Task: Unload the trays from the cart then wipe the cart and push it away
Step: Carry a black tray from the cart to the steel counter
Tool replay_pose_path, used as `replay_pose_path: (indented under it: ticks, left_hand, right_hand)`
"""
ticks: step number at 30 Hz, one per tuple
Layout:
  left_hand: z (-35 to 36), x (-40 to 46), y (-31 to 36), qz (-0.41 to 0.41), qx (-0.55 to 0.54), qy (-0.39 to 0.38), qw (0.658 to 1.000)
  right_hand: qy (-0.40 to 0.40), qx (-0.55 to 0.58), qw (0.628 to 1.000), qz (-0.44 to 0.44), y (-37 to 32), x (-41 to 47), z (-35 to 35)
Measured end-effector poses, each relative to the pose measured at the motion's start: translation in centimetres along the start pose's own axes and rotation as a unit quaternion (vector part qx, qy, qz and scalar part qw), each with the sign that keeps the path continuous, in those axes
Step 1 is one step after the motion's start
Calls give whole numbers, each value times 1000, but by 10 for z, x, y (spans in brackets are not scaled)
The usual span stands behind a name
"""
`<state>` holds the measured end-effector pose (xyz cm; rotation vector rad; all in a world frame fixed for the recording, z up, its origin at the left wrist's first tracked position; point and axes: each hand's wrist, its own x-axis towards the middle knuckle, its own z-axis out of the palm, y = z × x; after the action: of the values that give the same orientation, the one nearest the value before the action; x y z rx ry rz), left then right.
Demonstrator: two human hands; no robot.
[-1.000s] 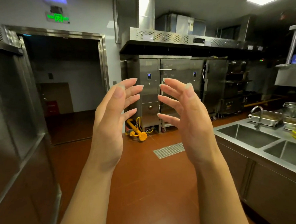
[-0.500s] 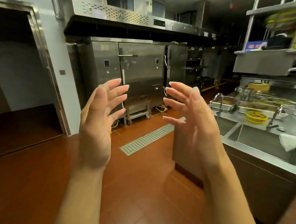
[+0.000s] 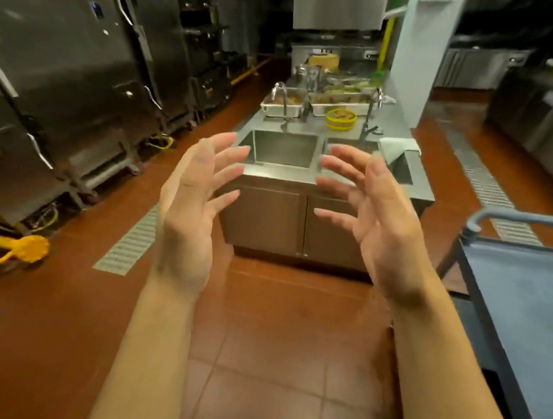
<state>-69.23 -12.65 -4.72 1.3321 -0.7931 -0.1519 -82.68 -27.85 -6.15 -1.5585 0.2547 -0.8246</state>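
left hand (image 3: 184,227) and right hand (image 3: 386,234) raised, fingers spread, holding nothing - cart (image 3: 520,302) at right, trays (image 3: 306,105) on tabletop (image 3: 398,126).

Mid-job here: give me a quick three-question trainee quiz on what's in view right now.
1. True or false: the left hand and right hand are both empty.
2. On which side of the view does the cart stand? A left, B right, C behind the sink.
3. Fill in: the white cloth lies on the counter's ___ edge.

Key: 1 true; 2 B; 3 right.
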Motion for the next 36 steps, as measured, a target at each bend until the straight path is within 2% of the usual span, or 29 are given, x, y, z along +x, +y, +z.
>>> replay_pose_path:
  ticks: [4,8,11,15,22,27,36]
  left_hand:
    - [27,19,-61,-78,-36,-98,992]
    - [70,12,-119,-156,-37,-195,968]
    - [109,6,-154,-212,-23,-274,938]
    - [156,6,-184,-244,-10,-346,906]
    - [244,22,-213,-228,5,-448,864]
    - [300,15,-237,-244,11,-492,836]
    - [406,-22,-332,-263,74,-639,719]
  right_hand:
    - [104,-17,992,66,48,-17,-20]
    - [221,-31,966,129,89,-47,-58]
    - [313,-4,935,164,114,-67,-84]
    - [421,38,886,189,143,-84,-116]
    - [527,61,825,193,167,-112,-182]
    - [584,72,784,197,173,-136,-223]
    - [687,73,684,234,220,-173,-264]
